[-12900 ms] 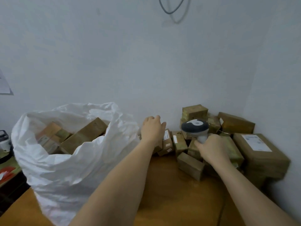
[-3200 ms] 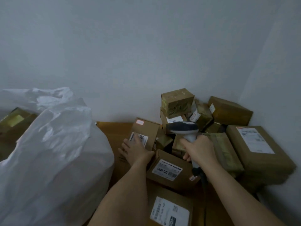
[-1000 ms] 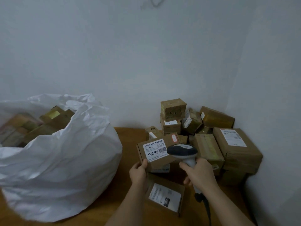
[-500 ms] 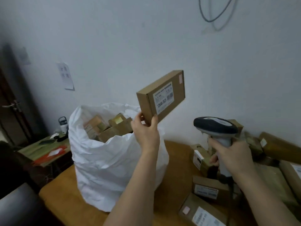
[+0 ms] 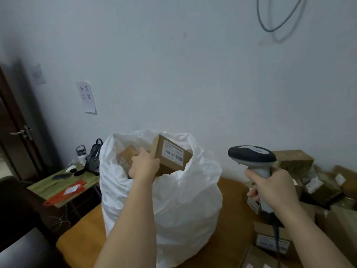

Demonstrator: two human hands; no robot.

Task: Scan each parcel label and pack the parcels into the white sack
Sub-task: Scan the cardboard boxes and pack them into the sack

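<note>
My left hand [image 5: 144, 165] grips a flat brown parcel [image 5: 171, 154] with a white barcode label, holding it in the open mouth of the white sack [image 5: 179, 200]. Other brown parcels [image 5: 125, 157] lie inside the sack behind the hand. The sack stands on the wooden table [image 5: 229, 219]. My right hand [image 5: 270, 188] holds a grey and black barcode scanner [image 5: 253, 157] upright, to the right of the sack, its cable hanging down. More labelled parcels [image 5: 318, 182] are piled at the right against the wall.
A low green side table [image 5: 56, 187] at the left carries a phone, a bottle, a dark bag and red papers. A brown door [image 5: 17, 132] stands at the far left. A dark chair edge sits at the bottom left. A paper sign hangs on the wall.
My left hand has lowered the labelled parcel from above the sack down into its mouth. The scanner hand stays raised to the right.
</note>
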